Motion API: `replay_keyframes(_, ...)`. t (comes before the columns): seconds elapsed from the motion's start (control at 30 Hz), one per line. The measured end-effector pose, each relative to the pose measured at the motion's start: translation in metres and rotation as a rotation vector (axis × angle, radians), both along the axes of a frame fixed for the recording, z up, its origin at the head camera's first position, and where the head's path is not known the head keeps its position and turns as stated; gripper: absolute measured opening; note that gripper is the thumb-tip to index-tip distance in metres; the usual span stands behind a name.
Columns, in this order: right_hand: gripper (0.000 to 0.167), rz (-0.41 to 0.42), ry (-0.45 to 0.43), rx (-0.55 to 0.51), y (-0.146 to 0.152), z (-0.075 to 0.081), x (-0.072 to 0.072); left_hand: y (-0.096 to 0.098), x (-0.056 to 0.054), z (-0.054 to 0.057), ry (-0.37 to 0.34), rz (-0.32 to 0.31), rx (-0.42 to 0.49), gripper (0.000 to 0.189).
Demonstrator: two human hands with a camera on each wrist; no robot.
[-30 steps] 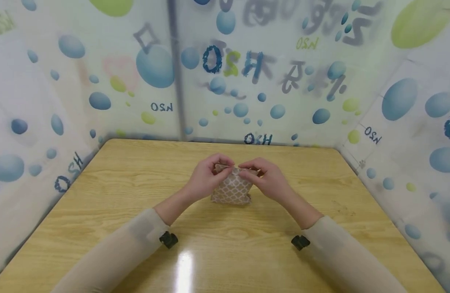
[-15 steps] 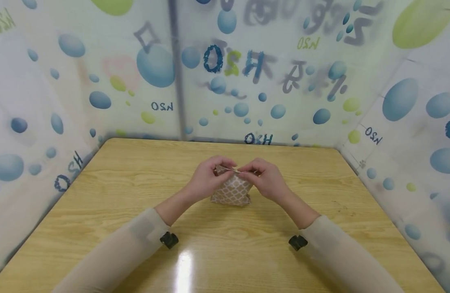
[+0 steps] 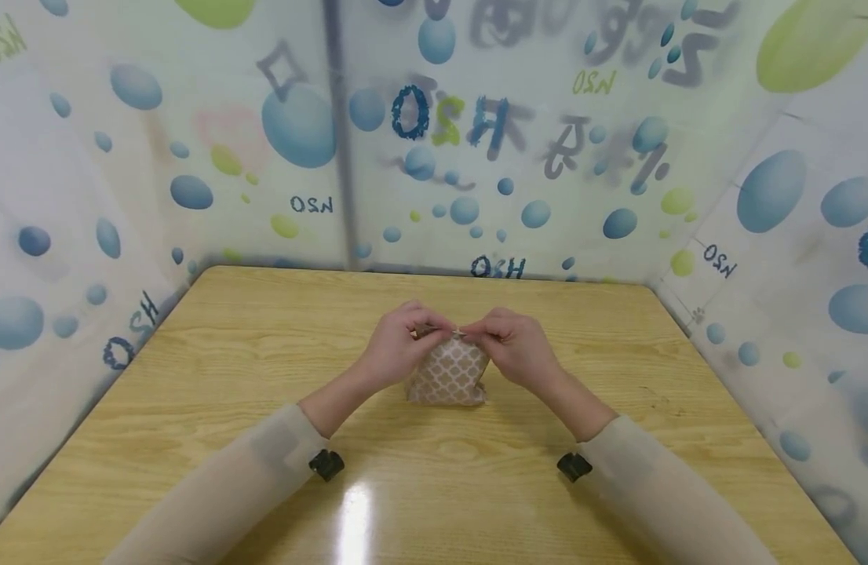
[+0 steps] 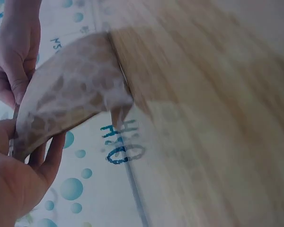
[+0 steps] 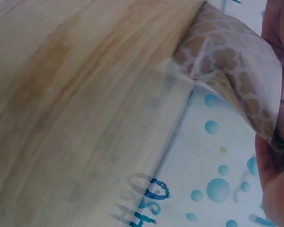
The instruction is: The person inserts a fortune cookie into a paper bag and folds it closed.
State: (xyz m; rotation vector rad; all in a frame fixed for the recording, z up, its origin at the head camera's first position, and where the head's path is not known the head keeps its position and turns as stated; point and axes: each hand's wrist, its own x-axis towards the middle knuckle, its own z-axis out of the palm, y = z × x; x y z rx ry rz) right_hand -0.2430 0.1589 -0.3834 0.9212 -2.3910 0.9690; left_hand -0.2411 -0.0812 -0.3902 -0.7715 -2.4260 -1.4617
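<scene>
A small beige pouch (image 3: pixel 448 378) with a white lattice pattern stands upright near the middle of the table, its top edge held up. My left hand (image 3: pixel 395 345) pinches that top edge on the left, thumb in front and fingers behind. On the right, my right hand (image 3: pixel 522 347) pinches the same edge, its fingertips close to the left ones. The left wrist view shows the pouch (image 4: pixel 75 87) bulging between both hands. A folded lower corner of the pouch (image 5: pixel 227 52) sticks out in the right wrist view. Its inside is hidden.
The wooden table (image 3: pixel 264 329) stretches out around the hands, with a bright reflection near its front. Behind and beside it hang white sheets (image 3: pixel 250 196) printed with blue and green bubbles. A small black device (image 3: pixel 326 464) sits at the left cuff, another (image 3: pixel 574 467) at the right.
The pouch's bottom edge has swung slightly toward me, so more of its front shows. Both hands keep their pinch on the top edge, and their fingertips have drawn a little closer together.
</scene>
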Motion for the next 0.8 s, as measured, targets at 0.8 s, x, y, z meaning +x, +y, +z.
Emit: replay_keyframes(0.8,0.018,-0.001,-0.139,0.050,0.018,0.001,0.004,-0.011,-0.002,-0.001,-0.134,-0.027,0.012,0.015)
